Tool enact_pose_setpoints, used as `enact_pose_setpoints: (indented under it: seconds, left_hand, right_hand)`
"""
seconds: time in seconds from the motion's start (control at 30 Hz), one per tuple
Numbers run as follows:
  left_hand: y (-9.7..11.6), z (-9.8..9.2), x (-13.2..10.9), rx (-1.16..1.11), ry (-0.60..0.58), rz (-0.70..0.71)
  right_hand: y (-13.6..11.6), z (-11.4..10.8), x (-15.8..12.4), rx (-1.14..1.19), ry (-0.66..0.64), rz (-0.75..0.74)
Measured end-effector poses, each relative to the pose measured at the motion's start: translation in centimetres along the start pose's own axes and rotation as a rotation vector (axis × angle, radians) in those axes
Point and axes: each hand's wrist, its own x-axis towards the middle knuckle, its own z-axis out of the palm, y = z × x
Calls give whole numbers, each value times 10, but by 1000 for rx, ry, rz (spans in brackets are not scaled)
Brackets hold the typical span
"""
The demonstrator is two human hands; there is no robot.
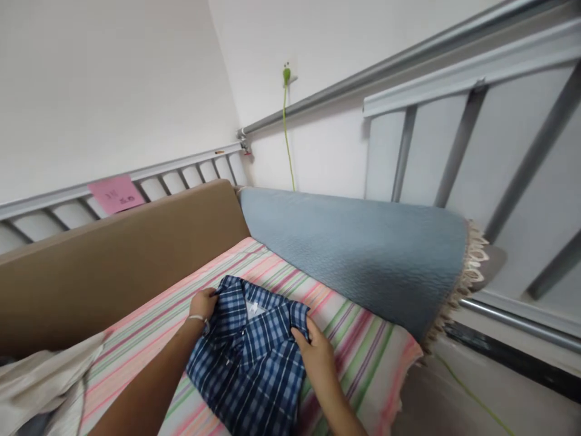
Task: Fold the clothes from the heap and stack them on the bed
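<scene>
A blue plaid shirt (272, 369) lies front side up on the striped bedding (254, 251), its collar pointing away from me. Pale lining with a small tag shows inside the neck. My left hand (203, 304), with a light band on the wrist, pinches the shirt at its upper left edge. At the upper right edge, my right hand (319, 357) grips the cloth between thumb and fingers. The lower end of the shirt runs out of the bottom of the view.
A brown padded board (136, 254) borders the left side. Along the back right lies a rolled blue mat (354, 248) with lacy trim. Beige cloth (45, 387) is bunched at lower left. Metal bed rails (454, 145) stand behind; a green cable (287, 133) hangs from a wall socket.
</scene>
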Motion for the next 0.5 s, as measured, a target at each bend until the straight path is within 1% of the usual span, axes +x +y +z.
enact_pose_setpoints:
  seconds: [0.07, 0.13, 0.2, 0.27, 0.37, 0.43, 0.5]
  left_hand:
    - [36, 19, 29, 27, -11, 51]
    - [68, 41, 52, 49, -18, 93]
    - [95, 63, 68, 65, -30, 128]
    - [115, 83, 78, 78, -49, 156]
    - [132, 103, 85, 91, -71, 184]
    - [137, 107, 88, 95, -77, 199]
    - [138, 107, 90, 99, -83, 206]
  right_hand:
    - [5, -11, 16, 0, 51, 32]
    - [11, -22, 30, -13, 111, 78]
    - [18, -33, 41, -47, 162, 144]
    - [23, -43, 48, -83, 200, 190]
    - [24, -53, 50, -113, 239, 199]
    - [24, -54, 49, -119, 254, 199]
    - [24, -53, 49, -130, 263, 191]
